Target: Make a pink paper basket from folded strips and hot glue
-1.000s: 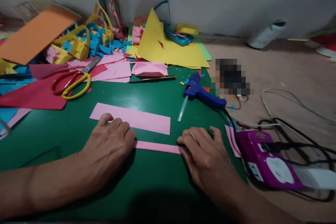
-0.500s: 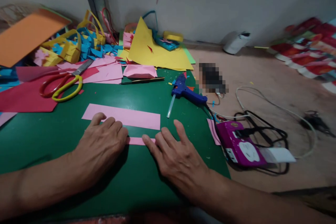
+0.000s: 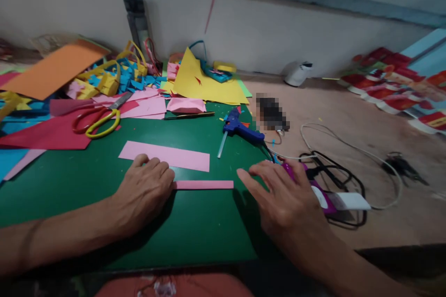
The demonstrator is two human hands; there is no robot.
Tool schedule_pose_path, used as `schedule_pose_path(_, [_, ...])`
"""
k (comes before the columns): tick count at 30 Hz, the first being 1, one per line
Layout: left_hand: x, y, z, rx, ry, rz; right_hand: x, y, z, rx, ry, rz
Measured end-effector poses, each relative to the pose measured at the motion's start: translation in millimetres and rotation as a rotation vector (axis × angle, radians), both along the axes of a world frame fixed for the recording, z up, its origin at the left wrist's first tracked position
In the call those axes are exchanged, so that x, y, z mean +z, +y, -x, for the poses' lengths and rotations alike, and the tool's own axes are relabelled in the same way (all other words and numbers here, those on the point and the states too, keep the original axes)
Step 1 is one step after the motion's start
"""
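A narrow folded pink paper strip lies across the green tabletop. My left hand is curled over the strip's left end, which it hides. Off the strip's right end, my right hand hovers with its fingers apart and nothing in them. Just behind the strip rests a wider flat pink paper piece, close to my left knuckles. A blue glue gun with a clear glue stick stands beyond my right hand.
Scissors with red and yellow handles lie on red paper at left. Behind are yellow card, an orange sheet and small paper baskets. A purple power socket and cables sit to the right, partly behind my right hand.
My right hand has slid off the strip and moved right, baring its right end. My left hand stays at the strip's left end. The whole view has tilted up slightly.
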State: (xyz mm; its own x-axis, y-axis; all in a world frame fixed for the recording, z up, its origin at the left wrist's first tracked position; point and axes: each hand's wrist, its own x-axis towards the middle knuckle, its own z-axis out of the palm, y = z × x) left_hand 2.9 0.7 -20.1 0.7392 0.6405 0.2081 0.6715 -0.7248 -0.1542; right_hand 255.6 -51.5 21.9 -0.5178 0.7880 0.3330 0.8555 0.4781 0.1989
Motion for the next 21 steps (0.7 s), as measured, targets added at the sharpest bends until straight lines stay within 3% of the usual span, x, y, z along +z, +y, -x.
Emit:
schedule_pose_path(3, [-1.6, -3.3, -3.8, 0.012, -0.058, -0.017, 6.2, 14.3, 25.0, 0.053, 0.238, 0.228])
schedule_pose_path(7, [-5.0, -8.6, -4.7, -0.024, -0.119, -0.056, -7.3, 32.0, 54.4, 0.080, 0.309, 0.484])
schedule_pose_path(14, [-11.0, -12.2, -1.4, -0.078, -0.138, -0.064, -25.9, 40.7, 73.7, 0.111, 0.325, 0.566])
schedule_pose_path(21, [-5.2, -9.5, 24.2, -0.086, -0.209, 0.104, -30.8, 40.5, 75.9, 0.132, 0.304, 0.495])
